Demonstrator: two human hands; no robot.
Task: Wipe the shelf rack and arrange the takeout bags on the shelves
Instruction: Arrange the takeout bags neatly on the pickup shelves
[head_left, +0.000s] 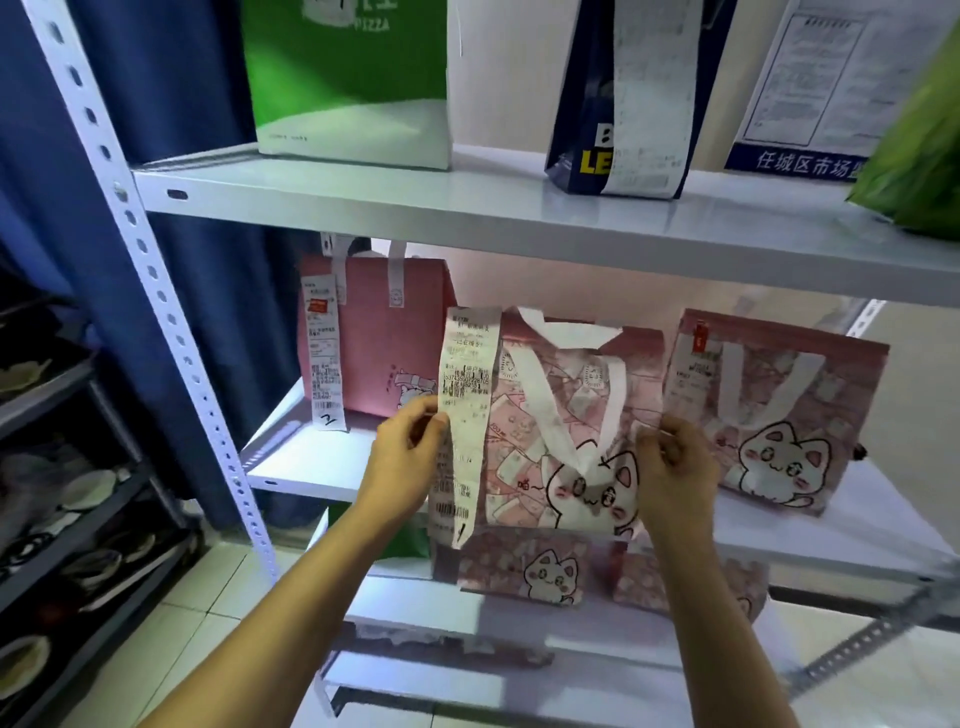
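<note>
At the centre of the frame we hold a pink cat-print takeout bag (556, 441) by its two side edges, in front of the middle shelf (311, 467) of the white shelf rack (171, 322). Our left hand (410, 457) has its fingers curled in a grip on the bag's left edge, just beside the long receipt (465, 415) that hangs down the front; our right hand (672, 467) pinches the right edge in the same way. Holding both sides likely keeps the bag upright and square to the shelf, printed face and receipt turned outward so the order slip can be read.

The bag's bottom hangs at about the shelf's front lip, so we judge it is being set into the gap between two bags that already stand on the middle shelf: a plain pink bag (384, 338) with its own receipt at centre left, and another cat-print bag (774, 410) at centre right. They stand apart, leaving room for one more.

On the upper shelf (467, 202) stand a green pizza bag (348, 78) and a dark blue bag (587, 119) with a long slip. Below, more cat-print bags (524, 566) sit on the lower shelf. We see no cloth, so whether wiping is done we cannot tell.
</note>
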